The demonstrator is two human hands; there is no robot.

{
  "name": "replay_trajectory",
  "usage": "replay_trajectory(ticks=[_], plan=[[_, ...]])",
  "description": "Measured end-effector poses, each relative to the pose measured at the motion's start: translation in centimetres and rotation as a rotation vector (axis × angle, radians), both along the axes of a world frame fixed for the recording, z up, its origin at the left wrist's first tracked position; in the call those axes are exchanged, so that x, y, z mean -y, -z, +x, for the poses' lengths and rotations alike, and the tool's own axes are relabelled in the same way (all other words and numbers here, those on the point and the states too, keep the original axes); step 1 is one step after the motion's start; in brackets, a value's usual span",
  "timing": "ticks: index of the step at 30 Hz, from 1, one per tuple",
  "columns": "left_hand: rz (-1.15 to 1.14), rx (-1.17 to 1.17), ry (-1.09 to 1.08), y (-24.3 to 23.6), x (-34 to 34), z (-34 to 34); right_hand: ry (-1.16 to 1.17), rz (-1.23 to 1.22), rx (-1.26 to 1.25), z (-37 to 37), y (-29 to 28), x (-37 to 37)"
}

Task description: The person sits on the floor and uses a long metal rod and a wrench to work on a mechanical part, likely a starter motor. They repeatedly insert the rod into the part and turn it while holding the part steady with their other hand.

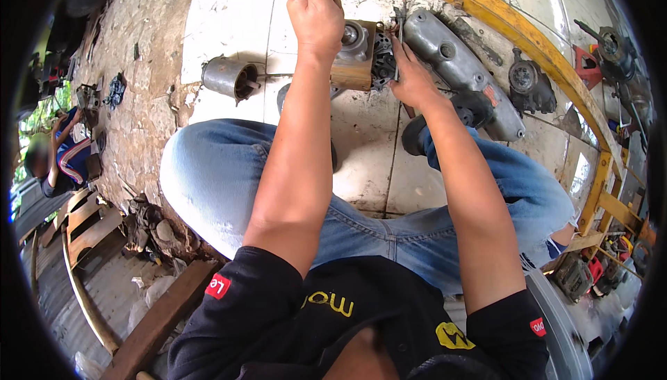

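Note:
My left hand (316, 15) is raised near the top edge, closed in a fist with the thumb upward; whatever it grips is hidden. Lower and to the right, my right hand (415, 81) has its fingers along a slim metal tool (397, 53), which stands beside a dark metal part with holes (383, 64). That part lies against a wooden block (353, 76). On the block rests a round grey metal housing (354, 39), partly behind my left wrist. A long silver engine cover (445, 50) lies just right of my right hand.
A hollow metal cylinder (226, 78) lies on its side at left on the tiles. A yellow metal frame (535, 32) curves along the right, near a dark round machine part (524, 78). At far left another person (66, 144) sits by rough ground (132, 123).

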State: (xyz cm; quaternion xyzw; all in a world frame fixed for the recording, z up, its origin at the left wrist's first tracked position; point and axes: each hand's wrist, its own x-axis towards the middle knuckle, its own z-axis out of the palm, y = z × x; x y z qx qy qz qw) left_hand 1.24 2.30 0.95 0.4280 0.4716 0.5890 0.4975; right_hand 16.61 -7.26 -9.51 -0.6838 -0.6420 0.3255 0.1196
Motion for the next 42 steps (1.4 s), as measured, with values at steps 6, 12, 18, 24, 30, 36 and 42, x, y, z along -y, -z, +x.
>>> replay_trajectory(ticks=[6, 12, 18, 24, 30, 36, 42], plan=[[0.054, -0.005, -0.052, 1.9, -2.1, -0.2, 0.304, 0.191, -0.165, 0.4, -1.0, 1.5], [0.050, -0.057, -0.013, 1.6, -0.2, 0.2, 0.510, 0.256, -0.519, 3.8, -5.9, -0.5], [0.046, -0.125, -0.145, 3.0, 1.4, -0.5, 0.463, 0.137, -0.681, 2.4, -10.6, 0.8], [0.034, -0.197, -0.187, 2.0, 2.7, 0.3, 0.435, 0.126, -0.574, 1.3, -12.9, 1.4], [0.064, -0.157, -0.169, 2.4, 2.2, -0.2, 0.431, 0.146, -0.614, -0.2, -13.5, 0.8], [0.015, 0.093, 0.126, 1.8, 1.9, -1.5, 0.347, 0.053, -0.491, -0.2, -11.4, 1.0], [-0.121, 0.188, 0.207, 0.9, 1.7, -3.0, 0.297, 0.001, -0.415, 0.7, -10.2, 0.4]])
